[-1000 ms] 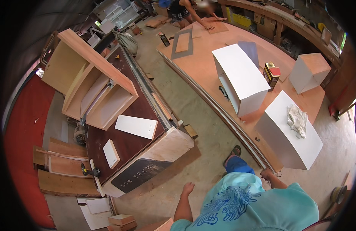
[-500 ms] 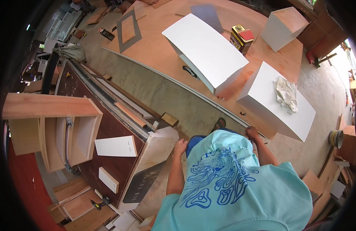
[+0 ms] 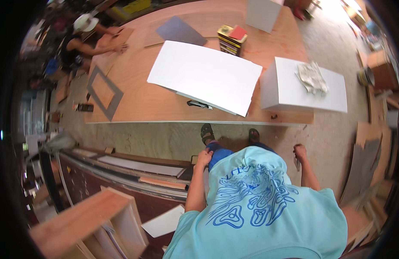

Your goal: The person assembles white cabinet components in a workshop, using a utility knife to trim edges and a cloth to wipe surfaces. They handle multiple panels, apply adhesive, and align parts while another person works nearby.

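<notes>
My left hand (image 3: 203, 157) hangs beside my left thigh against the blue shorts (image 3: 219, 158). Its fingers are curled in, and what they hold, if anything, is hidden. Off to my right, my right hand (image 3: 300, 151) is closed round a thin greyish tool (image 3: 298, 164) that points back toward me; its kind is too small to tell. Ahead on the wooden worktable (image 3: 134, 103) lie a white box-shaped panel piece (image 3: 206, 75) and a black utility knife (image 3: 199, 104) at its near edge. A second white box (image 3: 290, 93) carries a crumpled rag (image 3: 311, 77).
A can (image 3: 231, 41) with a red pad on top and another white box (image 3: 264, 15) stand farther back. At far left a co-worker (image 3: 78, 43) leans over the table. A low bench (image 3: 165, 207) with a wooden cabinet (image 3: 95, 216) lies behind my left side.
My view has turned left, so the table's edge runs straight across ahead of me and a co-worker shows. My right hand has come away from the table edge.
</notes>
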Tool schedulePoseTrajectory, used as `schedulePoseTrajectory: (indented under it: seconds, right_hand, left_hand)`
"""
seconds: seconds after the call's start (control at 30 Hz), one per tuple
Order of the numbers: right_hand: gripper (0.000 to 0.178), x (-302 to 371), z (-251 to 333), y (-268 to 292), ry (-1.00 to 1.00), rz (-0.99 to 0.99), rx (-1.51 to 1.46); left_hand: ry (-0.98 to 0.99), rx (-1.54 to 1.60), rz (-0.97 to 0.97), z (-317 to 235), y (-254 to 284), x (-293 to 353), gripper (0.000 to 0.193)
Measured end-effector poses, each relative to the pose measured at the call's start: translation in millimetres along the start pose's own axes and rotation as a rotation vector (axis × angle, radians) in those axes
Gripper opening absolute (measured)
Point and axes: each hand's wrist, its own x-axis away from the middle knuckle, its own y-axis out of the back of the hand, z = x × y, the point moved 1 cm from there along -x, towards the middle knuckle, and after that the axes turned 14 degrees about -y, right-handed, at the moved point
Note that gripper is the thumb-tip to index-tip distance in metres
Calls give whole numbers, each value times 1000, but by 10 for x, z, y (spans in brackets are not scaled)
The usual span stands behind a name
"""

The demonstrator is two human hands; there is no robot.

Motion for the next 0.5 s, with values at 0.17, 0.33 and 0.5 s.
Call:
schedulePoseTrajectory:
  seconds: [0.17,0.33,0.5]
  right_hand:
    - [29,983,-471,-668,-120,83,-219]
    - [22,1699,-1122,-1156,-338,176,-553]
    - [19,1902,-1891,-1404,-476,190,-716]
  left_hand:
    - [30,7,142,685,659,-273,53]
    - [41,-285,217,1218,1346,-457,55]
    - [98,-308,198,1218,1613,-571,54]
